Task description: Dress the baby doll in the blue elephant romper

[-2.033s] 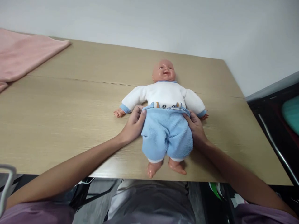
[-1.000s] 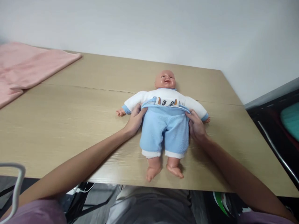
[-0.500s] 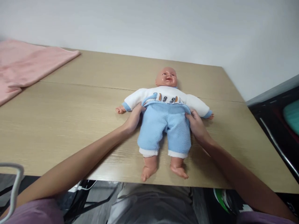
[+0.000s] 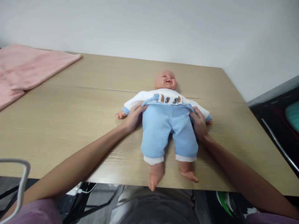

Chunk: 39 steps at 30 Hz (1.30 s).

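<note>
A baby doll [image 4: 167, 81] with a bare head lies face up on the table, its feet toward me. It wears a white top with light blue cuffs and light blue overalls [image 4: 157, 130] with white leg hems. My left hand [image 4: 135, 115] is closed at the waist edge of the overalls, thumb on the cloth, beside the doll's blue cuff. On the opposite side, my right hand [image 4: 198, 120] grips the waist edge the same way. The fingers under the doll's sides are partly hidden. A blue strap [image 4: 150, 99] slants across the chest near an embroidered face.
The wooden table [image 4: 88, 124] meets a pale wall at the back. A pink cloth [image 4: 30, 67] lies at its far left. A white curved tube or cable [image 4: 24, 174] juts in at lower left. Dark furniture [image 4: 271, 112] stands beyond the right edge.
The doll's legs and feet have shifted toward me and slightly right, the feet now reaching the table's front edge. Both hands keep their hold at the waist.
</note>
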Each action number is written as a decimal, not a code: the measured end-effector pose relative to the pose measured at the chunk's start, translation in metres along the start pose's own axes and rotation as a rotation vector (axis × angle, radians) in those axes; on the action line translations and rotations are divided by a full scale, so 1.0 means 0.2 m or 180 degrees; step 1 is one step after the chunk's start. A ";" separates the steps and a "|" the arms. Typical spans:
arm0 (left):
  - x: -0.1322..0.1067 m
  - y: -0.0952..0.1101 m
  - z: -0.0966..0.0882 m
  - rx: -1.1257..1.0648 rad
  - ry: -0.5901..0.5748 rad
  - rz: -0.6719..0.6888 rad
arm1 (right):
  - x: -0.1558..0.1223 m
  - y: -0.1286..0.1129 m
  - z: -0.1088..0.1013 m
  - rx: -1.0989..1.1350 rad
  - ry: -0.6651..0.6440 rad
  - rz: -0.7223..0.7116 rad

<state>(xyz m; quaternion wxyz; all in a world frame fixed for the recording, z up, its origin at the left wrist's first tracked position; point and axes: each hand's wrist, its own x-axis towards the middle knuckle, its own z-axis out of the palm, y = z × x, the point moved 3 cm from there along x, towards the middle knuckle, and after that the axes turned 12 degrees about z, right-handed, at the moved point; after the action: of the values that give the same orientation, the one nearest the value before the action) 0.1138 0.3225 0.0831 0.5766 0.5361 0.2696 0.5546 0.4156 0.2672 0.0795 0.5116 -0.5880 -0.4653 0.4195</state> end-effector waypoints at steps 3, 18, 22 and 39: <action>-0.01 -0.01 -0.01 -0.0076 0.0012 -0.0068 | 0.01 -0.01 0.00 -0.0041 0.0017 -0.0036; 0.07 0.09 -0.04 0.0192 -0.0279 0.0255 | 0.01 -0.12 0.01 0.0582 -0.0655 -0.0007; 0.08 0.06 -0.08 0.0314 0.0069 0.0421 | 0.07 -0.10 -0.02 -0.0016 -0.1113 0.0266; 0.09 -0.02 -0.07 0.0711 -0.0008 0.0665 | 0.14 0.01 -0.01 -0.0230 -0.0563 0.0058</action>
<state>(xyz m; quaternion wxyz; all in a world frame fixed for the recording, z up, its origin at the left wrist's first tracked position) 0.1060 0.3444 0.0798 0.4529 0.6227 0.2716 0.5774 0.4237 0.2944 0.0769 0.4431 -0.5709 -0.5182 0.4574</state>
